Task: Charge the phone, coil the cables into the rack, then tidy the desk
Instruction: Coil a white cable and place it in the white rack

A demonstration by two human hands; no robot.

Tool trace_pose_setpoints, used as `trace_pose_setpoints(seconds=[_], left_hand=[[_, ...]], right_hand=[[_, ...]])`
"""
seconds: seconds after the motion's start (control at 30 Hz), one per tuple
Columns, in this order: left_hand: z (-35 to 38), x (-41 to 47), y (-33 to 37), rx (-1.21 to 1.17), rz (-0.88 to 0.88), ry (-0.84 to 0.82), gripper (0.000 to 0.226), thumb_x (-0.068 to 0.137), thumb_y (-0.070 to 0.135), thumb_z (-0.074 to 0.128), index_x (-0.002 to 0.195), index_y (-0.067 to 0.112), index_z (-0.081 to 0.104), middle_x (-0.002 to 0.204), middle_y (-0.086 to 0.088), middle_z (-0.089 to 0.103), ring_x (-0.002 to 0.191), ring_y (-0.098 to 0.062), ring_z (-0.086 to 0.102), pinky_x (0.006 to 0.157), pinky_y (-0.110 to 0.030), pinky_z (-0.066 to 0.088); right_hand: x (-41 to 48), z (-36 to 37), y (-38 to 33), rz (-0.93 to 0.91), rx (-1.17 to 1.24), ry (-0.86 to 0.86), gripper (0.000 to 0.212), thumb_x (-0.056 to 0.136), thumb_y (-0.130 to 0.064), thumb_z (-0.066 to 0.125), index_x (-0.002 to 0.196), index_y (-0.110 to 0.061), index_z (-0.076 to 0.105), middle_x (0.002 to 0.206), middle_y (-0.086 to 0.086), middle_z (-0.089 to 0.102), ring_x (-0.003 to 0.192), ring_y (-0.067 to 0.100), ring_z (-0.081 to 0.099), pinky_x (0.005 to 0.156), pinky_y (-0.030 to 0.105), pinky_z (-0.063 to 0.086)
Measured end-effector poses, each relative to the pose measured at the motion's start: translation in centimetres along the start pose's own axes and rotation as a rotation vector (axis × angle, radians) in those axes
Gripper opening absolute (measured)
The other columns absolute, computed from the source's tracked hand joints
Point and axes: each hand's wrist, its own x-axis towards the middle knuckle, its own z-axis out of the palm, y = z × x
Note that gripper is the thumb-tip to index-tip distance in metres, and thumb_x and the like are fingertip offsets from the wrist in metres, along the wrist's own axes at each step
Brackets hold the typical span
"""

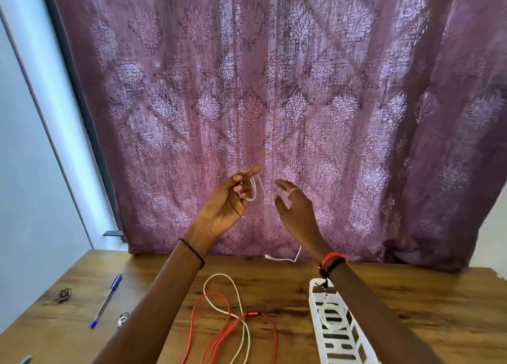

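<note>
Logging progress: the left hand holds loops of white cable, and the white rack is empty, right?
Not empty. The head view shows a coiled white cable lying in the white rack; the left hand does hold loops of white cable.

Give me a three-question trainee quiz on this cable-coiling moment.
1. True or false: the left hand grips loops of thin white cable.
2. Fill in: the blue pen lies to the ___ of the red cable.
3. What already lies in the white rack? A) a coiled white cable B) the blue pen C) the red cable

Key: 1 true; 2 left; 3 A.
</note>
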Motion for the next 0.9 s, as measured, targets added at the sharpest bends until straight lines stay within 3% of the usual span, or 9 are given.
trace_pose_setpoints(seconds=[0.1, 0.17, 0.27, 0.33, 0.43, 0.53, 0.67, 0.8, 0.9], left_hand=[[0.7, 0.1, -0.1, -0.01, -0.042, -0.015, 0.039, 0.086, 0.01, 0.042, 0.118, -0.01, 0.049, 0.057, 0.01, 0.047, 0.041, -0.004, 0.041, 0.044, -0.012, 0.037], [1.2, 0.3, -0.1, -0.025, -0.068, -0.027, 0.037, 0.088, 0.01, 0.04, 0.117, -0.011, 0.05, 0.057, 0.009, 0.047, 0.041, -0.005, 0.041, 0.043, -0.012, 0.038], [1.8, 0.7, 0.2, -0.054, -0.06, -0.05, 0.036, 0.087, 0.01, 0.041, 0.113, -0.011, 0.052, 0.057, 0.009, 0.048, 0.041, -0.004, 0.043, 0.044, -0.011, 0.04], [2.0, 1.0, 0.8, -0.108, -0.05, -0.094, 0.036, 0.087, 0.009, 0.044, 0.112, -0.014, 0.056, 0.059, 0.008, 0.051, 0.044, -0.004, 0.046, 0.046, -0.013, 0.043], [2.1, 1.5, 1.2, -0.166, -0.031, -0.124, 0.034, 0.084, 0.004, 0.051, 0.111, -0.016, 0.057, 0.061, 0.006, 0.054, 0.048, -0.004, 0.05, 0.05, -0.015, 0.046], [2.2, 2.3, 1.5, -0.166, 0.03, -0.062, 0.032, 0.097, 0.007, 0.034, 0.117, -0.012, 0.049, 0.062, 0.007, 0.055, 0.049, -0.003, 0.053, 0.05, -0.015, 0.048], [2.2, 2.9, 2.1, -0.166, 0.08, -0.03, 0.033, 0.102, 0.01, 0.026, 0.116, -0.011, 0.048, 0.061, 0.006, 0.058, 0.05, -0.003, 0.056, 0.051, -0.015, 0.051], [2.2, 2.9, 1.9, -0.045, 0.114, -0.013, 0.027, 0.1, 0.007, 0.032, 0.112, -0.009, 0.051, 0.062, 0.002, 0.063, 0.056, -0.005, 0.063, 0.06, -0.017, 0.055], [2.0, 2.9, 1.3, 0.127, 0.18, 0.014, 0.022, 0.099, 0.004, 0.035, 0.106, -0.002, 0.055, 0.067, 0.002, 0.067, 0.06, -0.006, 0.064, 0.064, -0.017, 0.056]], right_hand=[[0.8, 0.2, -1.3, -0.069, 0.047, -0.115, 0.048, 0.091, -0.011, 0.055, 0.138, -0.013, 0.042, 0.141, 0.002, 0.047, 0.129, 0.011, 0.042, 0.107, 0.02, 0.03], [1.2, 0.4, -2.0, -0.059, 0.143, -0.114, 0.047, 0.09, -0.01, 0.057, 0.135, -0.013, 0.045, 0.136, 0.002, 0.053, 0.124, 0.008, 0.049, 0.104, 0.019, 0.035], [1.4, 0.3, -2.9, 0.017, 0.33, -0.025, 0.029, 0.092, -0.007, 0.053, 0.121, -0.011, 0.058, 0.101, 0.001, 0.068, 0.084, -0.007, 0.062, 0.078, 0.008, 0.045], [1.4, 0.2, -3.1, 0.078, 0.452, 0.005, 0.025, 0.096, -0.003, 0.045, 0.117, -0.005, 0.059, 0.077, 0.004, 0.065, 0.059, -0.004, 0.06, 0.062, 0.011, 0.049], [0.9, 0.3, -3.6, 0.117, 0.467, -0.014, 0.028, 0.098, -0.004, 0.04, 0.122, -0.004, 0.055, 0.064, 0.005, 0.057, 0.04, 0.001, 0.052, 0.044, 0.014, 0.045], [0.4, 0.6, -4.2, 0.13, 0.457, 0.0, 0.032, 0.098, -0.001, 0.038, 0.125, -0.015, 0.049, 0.063, 0.007, 0.056, 0.035, 0.003, 0.047, 0.039, 0.016, 0.042], [-0.4, 0.6, -4.4, 0.096, 0.386, 0.064, 0.011, 0.096, -0.001, 0.042, 0.103, -0.008, 0.043, 0.069, 0.02, 0.06, 0.038, 0.015, 0.05, 0.038, 0.021, 0.041], [-1.2, 0.4, -4.9, 0.107, 0.291, 0.036, 0.012, 0.091, -0.001, 0.047, 0.092, -0.012, 0.049, 0.076, 0.011, 0.064, 0.042, 0.023, 0.057, 0.041, 0.025, 0.044], [-1.4, 0.5, -4.7, 0.119, 0.209, 0.018, 0.009, 0.089, -0.009, 0.055, 0.091, -0.018, 0.056, 0.082, 0.004, 0.067, 0.041, 0.015, 0.055, 0.044, 0.024, 0.043]])
